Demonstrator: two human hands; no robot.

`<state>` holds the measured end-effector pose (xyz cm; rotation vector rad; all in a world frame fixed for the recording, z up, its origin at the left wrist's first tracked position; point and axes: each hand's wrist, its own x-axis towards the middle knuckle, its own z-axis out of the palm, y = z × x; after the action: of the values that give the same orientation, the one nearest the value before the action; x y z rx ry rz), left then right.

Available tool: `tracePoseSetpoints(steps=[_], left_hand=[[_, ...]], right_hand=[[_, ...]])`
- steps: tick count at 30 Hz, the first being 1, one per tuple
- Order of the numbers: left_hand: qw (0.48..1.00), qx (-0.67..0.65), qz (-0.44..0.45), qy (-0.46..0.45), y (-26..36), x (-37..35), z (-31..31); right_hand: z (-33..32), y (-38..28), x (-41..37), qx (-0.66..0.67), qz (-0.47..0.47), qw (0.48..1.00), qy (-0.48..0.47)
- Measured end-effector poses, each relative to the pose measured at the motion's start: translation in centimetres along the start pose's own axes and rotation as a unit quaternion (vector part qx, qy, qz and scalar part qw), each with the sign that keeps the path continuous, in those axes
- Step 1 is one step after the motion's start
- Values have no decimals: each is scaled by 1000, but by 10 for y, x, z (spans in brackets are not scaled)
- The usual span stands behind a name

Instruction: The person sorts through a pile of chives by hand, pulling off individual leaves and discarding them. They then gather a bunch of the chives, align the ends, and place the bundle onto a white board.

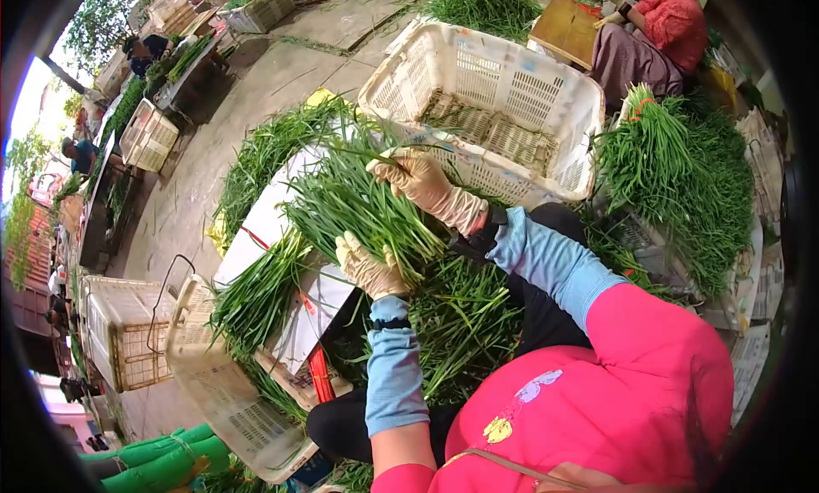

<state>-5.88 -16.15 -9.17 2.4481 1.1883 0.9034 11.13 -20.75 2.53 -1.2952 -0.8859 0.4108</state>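
Note:
My left hand (371,267), in a pale glove, is closed around the lower side of a loose bunch of green chives (350,207) near the stem ends. Above it, my right hand (418,182), also gloved, pinches a few chive leaves (354,147) at the bunch's upper side. The bunch lies over a white board (269,207). A smaller bundle of chives (264,284) rests on the board's near part beside red ties (320,374). More loose chives (469,322) spread over my lap, below my hands.
A large white plastic crate (486,152) stands beyond my right hand, with scraps inside. Tied chives (648,122) top a heap at right. Another crate (247,416) stands lower left. A seated person (657,41) is at upper right; other people work at left.

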Motion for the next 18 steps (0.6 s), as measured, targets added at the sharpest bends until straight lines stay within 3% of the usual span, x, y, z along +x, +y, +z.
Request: tracePoseSetpoints(steps=[2,4,5,6,7,8,9,10,12,18], left_hand=[[997,-4,19,79,1,3,-6],[986,-158,-30,-40,-9,6,-11],[973,-224,-10,-58,-7,6,-10],[973,-225,-6,-55,-7,6,-7],[867,-447,-172,-137,-7,5,-2],[679,-626,-322,-207,-8,3,3],[613,-668,-349,-237,8,7,-15],[614,-667,-351,-235,5,6,-17],[617,-614,-353,-343,2,5,-19],[669,-604,-301,-310,-5,-14,-12]], right_hand=[[-4,-14,2,36,-12,999,5],[-7,-25,9,56,-23,998,11],[-7,-16,14,54,-11,998,-7],[-6,0,19,95,62,993,-35],[-5,8,20,99,76,992,-35],[-5,17,21,104,90,990,-36],[-4,15,23,104,88,990,-39],[-4,15,21,105,90,990,-38],[-4,15,15,105,94,990,-33],[1,5,9,195,106,971,-91]])
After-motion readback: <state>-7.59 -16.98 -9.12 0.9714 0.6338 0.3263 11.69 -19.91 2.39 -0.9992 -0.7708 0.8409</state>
